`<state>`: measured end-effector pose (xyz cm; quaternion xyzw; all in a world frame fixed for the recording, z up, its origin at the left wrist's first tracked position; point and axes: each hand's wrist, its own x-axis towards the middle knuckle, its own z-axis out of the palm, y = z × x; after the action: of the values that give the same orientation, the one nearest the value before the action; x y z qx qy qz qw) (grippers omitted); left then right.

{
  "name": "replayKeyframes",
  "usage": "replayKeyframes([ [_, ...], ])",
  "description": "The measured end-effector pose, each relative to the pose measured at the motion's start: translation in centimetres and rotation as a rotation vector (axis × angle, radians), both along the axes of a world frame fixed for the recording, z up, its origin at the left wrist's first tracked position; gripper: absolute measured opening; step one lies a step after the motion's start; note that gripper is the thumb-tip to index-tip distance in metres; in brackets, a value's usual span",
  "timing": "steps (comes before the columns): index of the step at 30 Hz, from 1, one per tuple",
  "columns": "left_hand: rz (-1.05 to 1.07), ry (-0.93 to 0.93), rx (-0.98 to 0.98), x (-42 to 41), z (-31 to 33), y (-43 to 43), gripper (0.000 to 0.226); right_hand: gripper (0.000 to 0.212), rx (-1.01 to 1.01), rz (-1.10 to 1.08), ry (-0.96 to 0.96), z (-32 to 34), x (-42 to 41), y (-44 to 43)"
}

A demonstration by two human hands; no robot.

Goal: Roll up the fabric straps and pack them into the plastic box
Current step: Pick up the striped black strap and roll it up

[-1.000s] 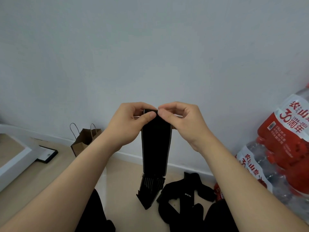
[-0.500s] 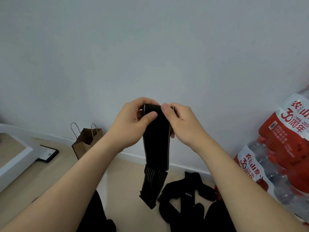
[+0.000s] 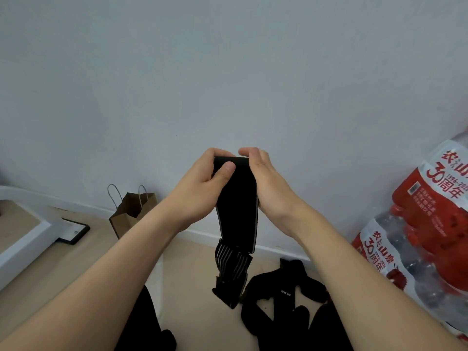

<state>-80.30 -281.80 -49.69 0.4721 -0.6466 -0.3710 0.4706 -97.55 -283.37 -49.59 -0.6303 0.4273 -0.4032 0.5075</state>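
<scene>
A wide black fabric strap (image 3: 238,211) hangs in front of the wall, its striped lower end dangling above the floor. My left hand (image 3: 200,188) grips the rolled top of the strap, thumb pressed on its front. My right hand (image 3: 268,188) holds the same top from the right side, fingers curled behind it. More black straps (image 3: 286,292) lie in a heap on the floor below. The plastic box is not in view.
A brown paper bag (image 3: 131,211) stands against the wall at left, beside a flat black-framed board (image 3: 73,231) and a white ledge (image 3: 22,239). Shrink-wrapped packs of red-labelled water bottles (image 3: 428,224) are stacked at right. Dark cloth shows at the bottom edge.
Both hands have turned the strap's top over into a thicker roll. The hanging part has become shorter and its striped end has risen.
</scene>
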Motion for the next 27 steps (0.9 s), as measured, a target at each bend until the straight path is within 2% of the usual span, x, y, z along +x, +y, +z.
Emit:
replayKeyframes([
  [2,-0.013,0.006,0.063,0.3,-0.1,-0.1,0.018,0.05,0.178,0.112,-0.209,0.1,-0.1,0.2],
  [3,-0.037,0.022,0.104,0.5,-0.2,-0.1,0.018,0.047,0.228,0.175,-0.263,0.4,-0.3,0.5],
  [6,-0.108,0.105,0.188,1.0,-0.2,-0.2,0.02,0.057,0.438,0.374,-0.458,1.2,-1.2,0.6],
  [7,-0.116,0.111,0.182,1.0,-0.2,-0.2,0.019,0.05,0.454,0.373,-0.478,1.0,-1.2,0.6],
  [9,-0.108,0.102,0.143,0.7,-0.3,-0.1,0.019,0.043,0.294,0.192,-0.321,0.6,-1.2,0.3],
  [12,-0.048,0.041,0.014,0.5,-0.2,-0.3,0.019,0.031,-0.254,-0.128,0.206,-0.1,-0.6,-0.3],
  [13,-0.04,0.037,-0.018,0.4,0.0,-0.3,0.019,0.026,-0.356,-0.19,0.277,-0.1,-0.6,-0.4],
  [15,-0.048,0.101,-0.021,0.3,0.4,-0.3,0.019,0.017,-0.399,-0.195,0.199,0.1,-0.6,-0.4],
  [17,-0.051,0.157,0.011,0.3,0.6,-0.3,0.029,0.007,-0.374,-0.15,0.096,0.2,-0.8,-0.3],
  [19,-0.043,0.111,0.005,0.6,0.6,-0.5,0.036,0.006,-0.367,-0.088,0.061,0.4,-0.8,0.0],
  [22,-0.087,0.07,-0.017,1.1,0.2,-0.6,0.026,0.019,-0.289,-0.062,0.063,0.4,-0.7,0.2],
  [24,-0.119,0.055,-0.046,1.1,-0.1,-0.5,0.018,0.028,-0.238,-0.087,0.132,0.5,-0.8,0.1],
  [27,-0.088,0.077,-0.062,0.4,-0.2,-0.1,0.017,0.018,-0.295,-0.086,0.163,0.4,-0.8,0.0],
])
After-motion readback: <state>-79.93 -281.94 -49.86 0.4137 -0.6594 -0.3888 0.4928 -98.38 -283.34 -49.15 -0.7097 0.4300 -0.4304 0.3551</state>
